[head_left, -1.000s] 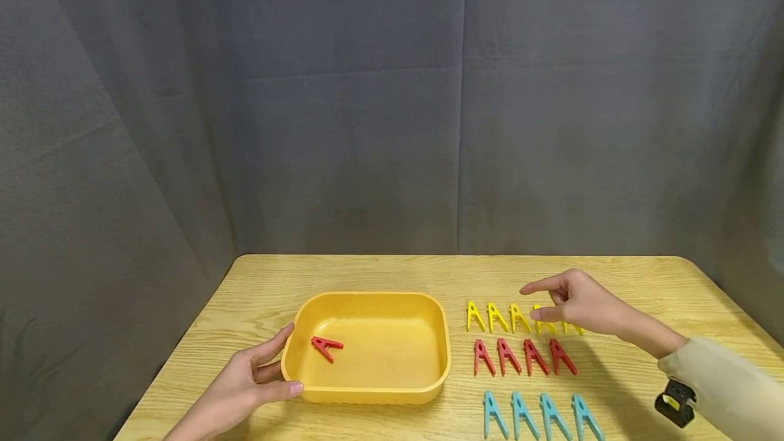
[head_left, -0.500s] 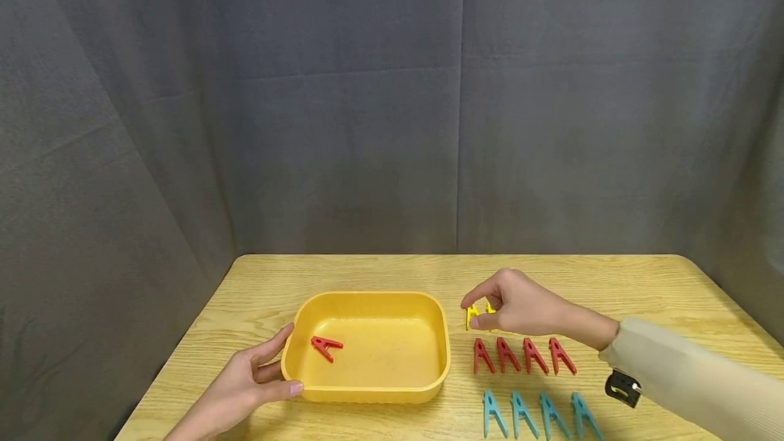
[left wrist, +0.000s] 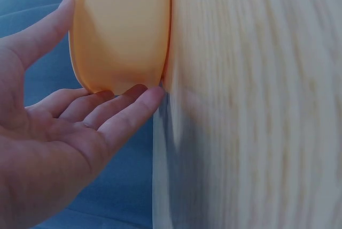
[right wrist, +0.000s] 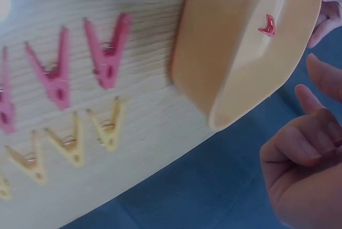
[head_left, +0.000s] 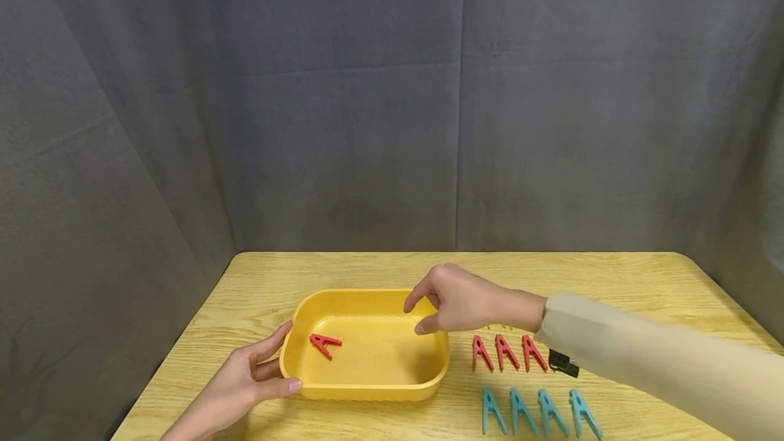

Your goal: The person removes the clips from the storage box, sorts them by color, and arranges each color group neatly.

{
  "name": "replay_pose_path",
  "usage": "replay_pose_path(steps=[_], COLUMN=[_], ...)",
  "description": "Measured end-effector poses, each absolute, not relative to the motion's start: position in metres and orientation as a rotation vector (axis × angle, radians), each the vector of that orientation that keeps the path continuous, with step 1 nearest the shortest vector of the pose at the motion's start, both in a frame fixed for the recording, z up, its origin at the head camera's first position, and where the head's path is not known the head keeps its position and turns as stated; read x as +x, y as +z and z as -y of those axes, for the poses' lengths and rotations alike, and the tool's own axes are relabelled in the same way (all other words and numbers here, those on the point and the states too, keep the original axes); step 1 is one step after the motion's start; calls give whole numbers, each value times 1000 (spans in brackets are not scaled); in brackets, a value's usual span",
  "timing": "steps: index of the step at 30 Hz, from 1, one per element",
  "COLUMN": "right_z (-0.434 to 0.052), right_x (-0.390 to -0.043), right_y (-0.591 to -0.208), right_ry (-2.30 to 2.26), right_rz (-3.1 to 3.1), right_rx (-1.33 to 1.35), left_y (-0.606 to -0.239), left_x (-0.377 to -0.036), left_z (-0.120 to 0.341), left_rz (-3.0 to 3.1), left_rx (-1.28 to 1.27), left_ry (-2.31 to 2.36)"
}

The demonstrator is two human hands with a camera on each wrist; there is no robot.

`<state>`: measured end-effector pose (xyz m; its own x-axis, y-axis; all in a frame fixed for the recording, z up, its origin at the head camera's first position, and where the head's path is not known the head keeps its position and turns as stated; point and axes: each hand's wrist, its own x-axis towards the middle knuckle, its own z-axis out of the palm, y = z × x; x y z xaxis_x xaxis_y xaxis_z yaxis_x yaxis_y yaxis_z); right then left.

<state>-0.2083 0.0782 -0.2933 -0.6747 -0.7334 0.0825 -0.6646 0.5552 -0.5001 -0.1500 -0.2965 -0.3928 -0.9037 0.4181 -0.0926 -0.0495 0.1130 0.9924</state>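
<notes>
A yellow plastic tub [head_left: 367, 393] stands on the table with one red clothespin [head_left: 324, 344] inside, near its left end. My left hand [head_left: 245, 376] holds the tub at its left end, thumb at the front corner and fingers along the left side. Over the tub's right end hovers my right hand [head_left: 462, 301], with thumb and index finger apart and nothing between them. To the right, a row of red clothespins [head_left: 506, 353] lies before the yellow ones, which my right forearm mostly hides in the head view. Several yellow clothespins [right wrist: 109, 127] show in the right wrist view.
Several light blue clothespins [head_left: 520, 412] form a row closest to the table's front. A grey curtain [head_left: 343, 121] hangs behind the wooden table [head_left: 355, 267]. My right sleeve [head_left: 649, 359] reaches across the right side, with a black strap [head_left: 563, 363] beneath it.
My right hand has moved left from above the yellow clothespins to over the tub's right end. The left hand and the tub have stayed in place.
</notes>
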Motion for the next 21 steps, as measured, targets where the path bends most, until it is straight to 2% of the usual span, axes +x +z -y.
replay_pose_path(steps=[13, 21], right_z=[-16, 15], right_x=[-238, -255], right_y=[-301, -304], right_ry=[-527, -487], right_rz=[-2519, -2444], right_rx=[-1372, -1306], left_y=[-395, -396], left_x=[-150, -145], left_z=[297, 296], left_rz=[-2053, -2063], left_rx=[354, 373], left_ry=[1852, 1864])
